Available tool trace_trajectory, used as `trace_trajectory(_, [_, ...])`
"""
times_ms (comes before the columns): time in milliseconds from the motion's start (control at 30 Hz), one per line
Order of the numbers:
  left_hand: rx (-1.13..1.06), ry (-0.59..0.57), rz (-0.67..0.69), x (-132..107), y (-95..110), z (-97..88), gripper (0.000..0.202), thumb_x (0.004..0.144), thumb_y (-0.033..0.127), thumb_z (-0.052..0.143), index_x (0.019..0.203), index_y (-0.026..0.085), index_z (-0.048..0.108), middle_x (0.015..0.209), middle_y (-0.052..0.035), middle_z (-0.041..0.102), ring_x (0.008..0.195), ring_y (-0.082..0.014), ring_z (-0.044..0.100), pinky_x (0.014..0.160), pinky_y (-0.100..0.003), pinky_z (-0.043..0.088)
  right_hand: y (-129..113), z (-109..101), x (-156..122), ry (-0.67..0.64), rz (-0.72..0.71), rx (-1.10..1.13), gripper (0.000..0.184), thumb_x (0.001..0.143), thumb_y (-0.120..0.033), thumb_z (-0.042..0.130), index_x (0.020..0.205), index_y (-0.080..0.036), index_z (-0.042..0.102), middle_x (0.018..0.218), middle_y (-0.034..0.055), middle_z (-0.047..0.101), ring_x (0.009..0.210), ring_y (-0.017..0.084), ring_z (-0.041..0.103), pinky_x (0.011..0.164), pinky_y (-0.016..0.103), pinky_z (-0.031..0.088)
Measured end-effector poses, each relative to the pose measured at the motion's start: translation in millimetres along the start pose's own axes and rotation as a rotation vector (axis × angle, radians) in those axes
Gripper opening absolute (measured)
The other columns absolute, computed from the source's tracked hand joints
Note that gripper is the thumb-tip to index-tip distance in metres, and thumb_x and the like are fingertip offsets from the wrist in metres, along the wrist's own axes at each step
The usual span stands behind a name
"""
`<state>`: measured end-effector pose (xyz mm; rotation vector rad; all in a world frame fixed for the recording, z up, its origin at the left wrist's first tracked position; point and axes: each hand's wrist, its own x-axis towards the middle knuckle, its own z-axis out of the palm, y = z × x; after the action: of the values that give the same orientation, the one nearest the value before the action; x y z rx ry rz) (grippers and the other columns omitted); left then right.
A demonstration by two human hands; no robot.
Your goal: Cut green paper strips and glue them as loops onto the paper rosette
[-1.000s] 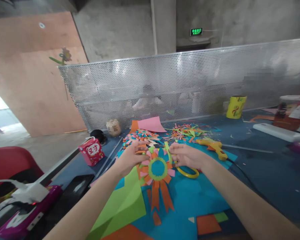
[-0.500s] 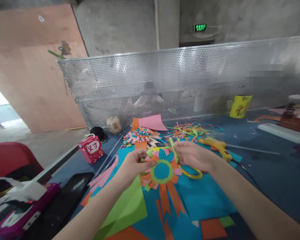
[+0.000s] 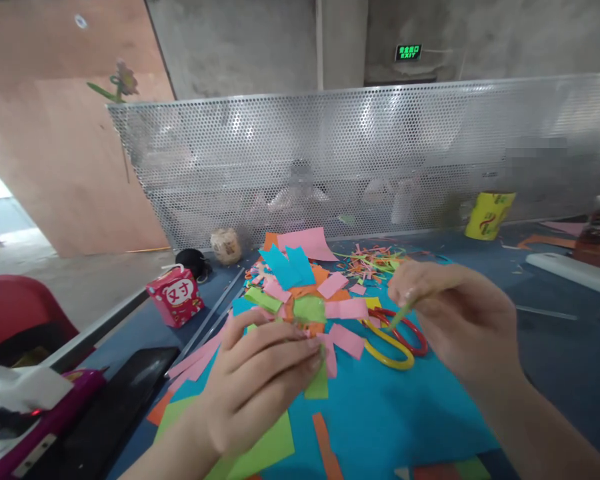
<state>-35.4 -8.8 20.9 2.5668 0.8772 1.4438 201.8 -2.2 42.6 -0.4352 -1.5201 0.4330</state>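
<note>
My left hand (image 3: 260, 383) is closed on the near left part of a paper rosette (image 3: 309, 309), whose back faces me. Pink, orange, green and blue paper strips radiate from the rosette's green centre, with two notched blue tails pointing away. To the right and apart from it, my right hand (image 3: 463, 320) pinches a narrow green paper strip (image 3: 400, 315); the fingertips hide its upper end. Below that strip lie scissors (image 3: 403, 364) with yellow and red handles, blades hidden. Blue paper (image 3: 380, 407) is spread underneath, with a green sheet (image 3: 270, 443) at the left.
Paper scraps (image 3: 373, 260) are heaped at the back. A pink drink carton (image 3: 175, 297), a black phone-like slab (image 3: 125, 393) and a purple power strip (image 3: 75, 407) stand or lie at left. A yellow roll (image 3: 489, 217) stands right, before a perforated metal screen (image 3: 330, 153).
The rosette has been turned over from its blue-centred front to its back, and its tails now point away. My right hand has moved right, away from the rosette, with the green paper strip.
</note>
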Motion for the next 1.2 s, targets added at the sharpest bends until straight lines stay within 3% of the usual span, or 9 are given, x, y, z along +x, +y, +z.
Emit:
trace_trajectory(100, [0.130, 0.040, 0.132, -3.2, -2.8, 4.5, 0.040, 0.066, 0.008, 0.066, 0.094, 0.036, 0.065, 0.087, 0.0040, 0.071, 0.081, -0.0187, 0.063, 0.089, -0.036, 0.039, -4.6, 7.4, -5.3, -0.146, -0.148, -0.217, 0.021, 0.074, -0.008, 0.055, 0.085, -0.025, 0.062, 0.074, 0.0000, 0.061, 0.072, 0.015, 0.056, 0.066, 0.032, 0.047])
trace_trajectory(200, [0.216, 0.026, 0.265, 0.3, -1.2, 5.1, 0.042, 0.067, 0.005, 0.064, 0.099, 0.032, 0.062, 0.090, 0.0020, 0.070, 0.087, -0.0182, 0.061, 0.087, -0.035, 0.041, -4.6, 12.7, -8.3, -0.206, -0.193, -0.345, 0.024, 0.074, -0.006, 0.055, 0.088, -0.025, 0.060, 0.078, 0.0008, 0.061, 0.076, 0.016, 0.057, 0.067, 0.031, 0.047])
trace_trajectory(400, [0.220, 0.079, 0.400, 10.2, 6.1, 4.5, 0.017, 0.076, 0.007, 0.056, 0.088, 0.017, 0.061, 0.085, -0.0035, 0.069, 0.084, -0.0162, 0.060, 0.077, -0.034, 0.045, -2.0, 17.4, -10.5, -0.303, -0.280, -0.448, 0.026, 0.073, -0.003, 0.053, 0.090, -0.022, 0.059, 0.080, 0.0019, 0.064, 0.078, 0.016, 0.057, 0.070, 0.030, 0.048])
trace_trajectory(733, [0.227, 0.111, 0.389, 13.9, 5.6, 4.8, 0.011, 0.077, 0.008, 0.054, 0.083, 0.016, 0.061, 0.080, -0.0040, 0.068, 0.079, -0.0153, 0.060, 0.073, -0.033, 0.046, -0.8, 16.0, -9.4, -0.418, -0.294, -0.418, 0.024, 0.073, -0.003, 0.053, 0.093, -0.016, 0.058, 0.088, 0.0051, 0.063, 0.087, 0.016, 0.055, 0.077, 0.032, 0.045])
trace_trajectory(1200, [0.203, 0.104, 0.371, 9.0, -0.2, 8.1, 0.016, 0.073, 0.005, 0.058, 0.087, 0.015, 0.060, 0.086, -0.0044, 0.067, 0.083, -0.0157, 0.058, 0.076, -0.034, 0.044, 1.5, 15.0, -17.1, -0.440, -0.239, -0.642, 0.032, 0.074, -0.013, 0.052, 0.104, -0.024, 0.051, 0.088, 0.0023, 0.060, 0.093, 0.018, 0.054, 0.076, 0.030, 0.047])
